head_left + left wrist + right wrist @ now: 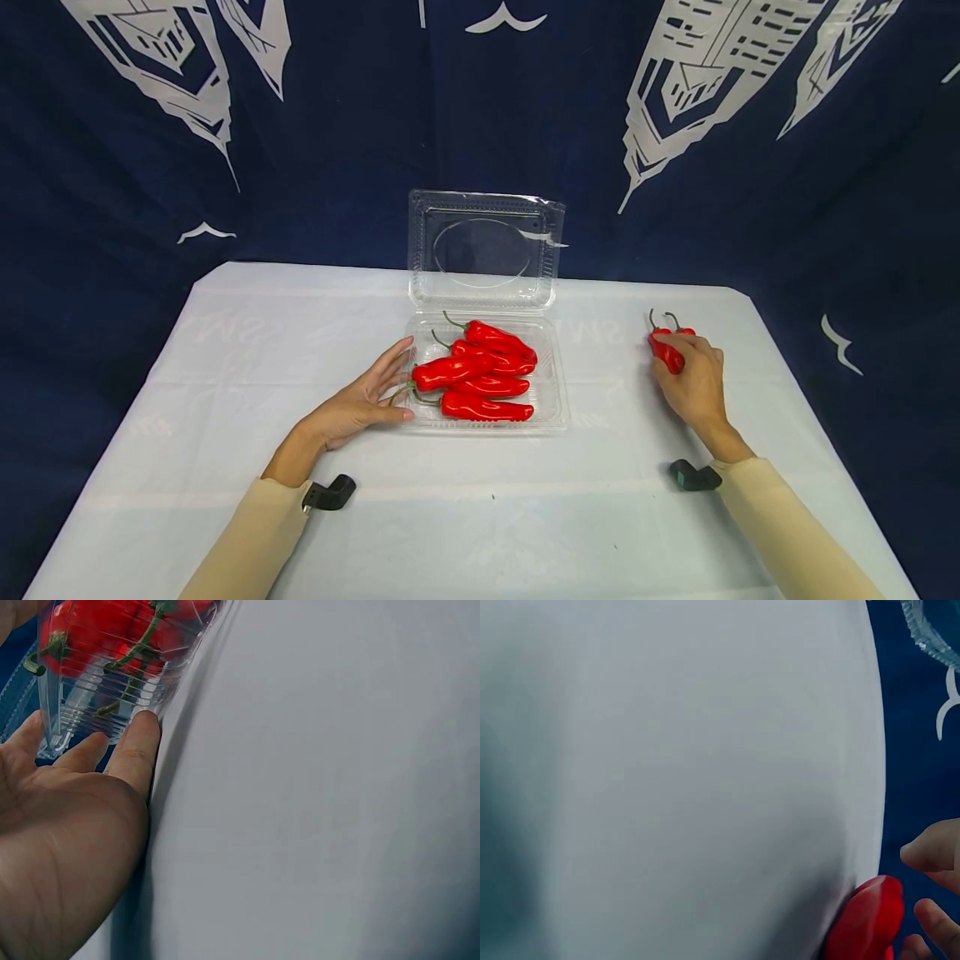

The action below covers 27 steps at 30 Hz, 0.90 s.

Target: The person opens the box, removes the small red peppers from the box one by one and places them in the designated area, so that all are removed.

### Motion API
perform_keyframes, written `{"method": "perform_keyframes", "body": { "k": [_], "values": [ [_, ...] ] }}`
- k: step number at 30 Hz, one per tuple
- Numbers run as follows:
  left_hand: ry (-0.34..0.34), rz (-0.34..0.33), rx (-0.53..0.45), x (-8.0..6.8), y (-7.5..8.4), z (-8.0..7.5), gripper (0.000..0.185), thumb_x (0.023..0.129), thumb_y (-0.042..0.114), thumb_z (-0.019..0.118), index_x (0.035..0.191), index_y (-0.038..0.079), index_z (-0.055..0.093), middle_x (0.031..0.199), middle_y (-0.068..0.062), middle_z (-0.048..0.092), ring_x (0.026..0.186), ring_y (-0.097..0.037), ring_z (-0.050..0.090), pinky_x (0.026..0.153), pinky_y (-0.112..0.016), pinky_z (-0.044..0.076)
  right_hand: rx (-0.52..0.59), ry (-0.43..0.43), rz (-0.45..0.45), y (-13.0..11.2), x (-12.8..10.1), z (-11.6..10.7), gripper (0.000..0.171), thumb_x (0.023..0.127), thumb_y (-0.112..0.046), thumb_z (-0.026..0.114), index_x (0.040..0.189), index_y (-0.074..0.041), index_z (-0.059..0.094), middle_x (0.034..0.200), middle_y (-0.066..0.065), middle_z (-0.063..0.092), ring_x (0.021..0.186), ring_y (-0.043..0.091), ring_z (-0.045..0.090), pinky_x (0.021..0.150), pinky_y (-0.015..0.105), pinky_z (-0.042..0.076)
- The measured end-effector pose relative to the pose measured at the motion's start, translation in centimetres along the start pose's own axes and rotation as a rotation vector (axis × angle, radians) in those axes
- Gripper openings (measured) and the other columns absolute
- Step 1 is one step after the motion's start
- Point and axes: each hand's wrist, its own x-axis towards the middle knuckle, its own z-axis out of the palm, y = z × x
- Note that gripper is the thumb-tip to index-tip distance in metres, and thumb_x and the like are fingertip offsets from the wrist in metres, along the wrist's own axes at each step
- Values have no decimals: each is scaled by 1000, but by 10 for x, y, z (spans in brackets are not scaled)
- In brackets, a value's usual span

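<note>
A clear plastic clamshell container point(551, 392) holds several red peppers point(487, 407) with green stems, and its lid point(480, 250) stands raised behind it. My left hand point(356, 408) rests against the container's left side, its fingers spread. In the left wrist view the fingertips point(139, 742) meet the ribbed wall. Far right, my right hand point(693, 379) is over two red peppers point(667, 358), partly covering them. In the right wrist view, thumb and fingers are apart, with a gap between the thumb and the pepper point(866, 922).
The white-covered table point(480, 508) runs up to a dark blue patterned cloth point(337, 167) hanging behind it. Black camera mounts point(330, 493) sit on both wrists. A stretch of table separates the container from the two peppers on the right.
</note>
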Motion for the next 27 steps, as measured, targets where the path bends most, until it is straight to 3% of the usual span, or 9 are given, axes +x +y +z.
{"method": "perform_keyframes", "body": {
  "k": [11,17,24,27],
  "values": [
    [4,4,1,0,0,0,109,83,3,78,161,39,10,170,-3,-2,154,-38,5,125,-57,15,38,-12,-23,-26,4,-7,34,88,-3,69,121,1,69,131,29,57,119,47,46,86,55,43],
    [-4,7,-1,1,-1,-1,109,84,3,77,161,36,8,170,-4,-3,154,-38,5,124,-58,14,104,-6,-96,-36,5,-5,32,85,-1,70,117,-1,71,126,26,61,116,46,50,92,53,39],
    [-4,9,-7,0,0,-1,109,84,4,78,161,37,8,170,-4,-3,154,-38,4,124,-58,13,163,-46,-152,-48,6,-2,32,87,-2,72,119,-3,72,122,20,65,95,32,55,72,22,42],
    [-6,10,-3,0,0,-1,109,84,4,78,161,36,7,170,-4,-3,154,-39,4,124,-59,12,189,-81,-169,-54,6,-1,33,89,-4,72,122,-5,71,124,17,66,100,31,60,76,14,47]
  ]
}}
